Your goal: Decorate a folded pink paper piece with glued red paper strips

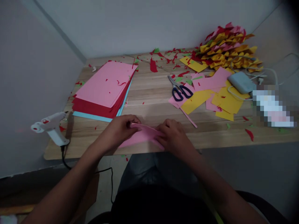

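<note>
At the table's front edge, a pink sheet of paper (140, 137) is bent over on itself, its upper edge curving up between my hands. My left hand (125, 127) pinches that edge at the left with thumb and fingers. At the right side, my right hand (171, 137) is closed on the same sheet, its fingertips partly hidden. Behind my hands lie scissors with dark blue handles (178, 93), resting on pink and yellow paper pieces. A stack of pink paper (106, 82) over red and light blue sheets lies behind my left hand.
A white hot glue gun (52, 127) stands at the left edge, its cord hanging down. Yellow paper pieces (227, 99) lie at the right, near a grey box with cables (241, 82). Many folded paper shapes (230, 49) are heaped at the back right. Red and green scraps litter the table.
</note>
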Demonstrator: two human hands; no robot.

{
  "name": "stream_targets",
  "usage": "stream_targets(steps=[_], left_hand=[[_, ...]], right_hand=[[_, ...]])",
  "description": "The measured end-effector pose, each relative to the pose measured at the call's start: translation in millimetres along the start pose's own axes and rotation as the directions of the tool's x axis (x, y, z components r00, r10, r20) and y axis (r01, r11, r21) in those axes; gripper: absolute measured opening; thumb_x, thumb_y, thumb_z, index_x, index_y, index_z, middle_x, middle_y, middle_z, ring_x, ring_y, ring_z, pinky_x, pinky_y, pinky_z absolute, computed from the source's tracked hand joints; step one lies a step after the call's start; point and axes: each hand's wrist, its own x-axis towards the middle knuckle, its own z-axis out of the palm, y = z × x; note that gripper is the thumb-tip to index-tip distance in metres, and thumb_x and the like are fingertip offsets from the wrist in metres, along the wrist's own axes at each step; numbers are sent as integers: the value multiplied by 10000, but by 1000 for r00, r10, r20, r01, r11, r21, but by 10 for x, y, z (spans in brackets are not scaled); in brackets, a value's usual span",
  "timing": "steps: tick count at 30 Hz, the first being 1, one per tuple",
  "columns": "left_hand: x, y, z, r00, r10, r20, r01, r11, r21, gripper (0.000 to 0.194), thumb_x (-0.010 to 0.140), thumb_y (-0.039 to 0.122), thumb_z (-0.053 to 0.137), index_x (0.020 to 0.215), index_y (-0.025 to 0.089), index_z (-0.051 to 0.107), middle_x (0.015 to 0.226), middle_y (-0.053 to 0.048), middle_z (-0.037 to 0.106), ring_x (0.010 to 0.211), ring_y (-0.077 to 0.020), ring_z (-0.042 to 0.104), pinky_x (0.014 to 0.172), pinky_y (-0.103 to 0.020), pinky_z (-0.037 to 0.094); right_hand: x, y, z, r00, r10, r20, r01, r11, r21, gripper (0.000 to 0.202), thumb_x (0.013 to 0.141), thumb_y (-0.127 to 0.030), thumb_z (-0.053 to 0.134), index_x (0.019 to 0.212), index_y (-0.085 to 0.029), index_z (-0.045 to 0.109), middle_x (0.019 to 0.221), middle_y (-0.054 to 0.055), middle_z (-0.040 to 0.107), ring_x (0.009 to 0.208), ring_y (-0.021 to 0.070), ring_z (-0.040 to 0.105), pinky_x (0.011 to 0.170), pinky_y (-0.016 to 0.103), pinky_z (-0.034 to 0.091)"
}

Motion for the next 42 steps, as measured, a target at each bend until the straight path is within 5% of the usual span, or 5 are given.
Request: stream_targets(steps=[5, 12, 28, 36, 42], left_hand=[[39, 187, -150, 869, 404, -287, -394, 914, 95, 113, 845, 179, 637, 740, 220, 642, 913, -22, 694, 907, -174, 632, 858, -328, 487], [115, -428, 117, 940, 298, -168, -282, 953, 110, 245, 890, 157, 524, 1095, 193, 653, 1205, -83, 681, 1163, -213, 621, 1030, -383, 474], [294, -627, 194, 933, 359, -26, -344, 911, 227, 228, 949, 264, 615, 1129, 293, 752, 1383, 15, 663, 1129, -241, 541, 992, -435, 413], [219, -591, 156, 939, 337, -71, -329, 938, 105, 746, 897, 250, 648, 1567, 260, 319, 1467, -87, 562, 1221, -265, 515, 1055, -448, 408], [141, -563, 158, 894, 443, 66, -446, 867, 222, 166, 910, 295, 680, 1070, 279, 717, 1179, -22, 717, 1145, -251, 599, 1010, -447, 407]], right_hand=[[55, 72, -220, 866, -285, -411, 249, 958, -141, 220, 929, -110, 618, 976, -290, 736, 860, 29, 625, 826, 186, 540, 754, 321, 453], [51, 457, -70, 960, -266, 82, 277, 945, -173, 225, 976, -356, 620, 1072, -202, 753, 1105, 128, 661, 1045, 261, 573, 913, 409, 499], [268, 209, 86, 998, -10, 57, 24, 969, -246, 387, 932, -408, 655, 1242, -178, 665, 1241, 157, 638, 1149, 347, 568, 975, 509, 475], [363, 202, -29, 994, -95, 57, 107, 961, -255, 433, 918, -410, 683, 1249, -134, 630, 975, 117, 651, 921, 299, 582, 831, 453, 502], [111, 37, -211, 940, -331, 86, 341, 925, -166, 108, 927, -122, 642, 955, -205, 706, 890, 60, 700, 854, 235, 577, 746, 395, 462]])
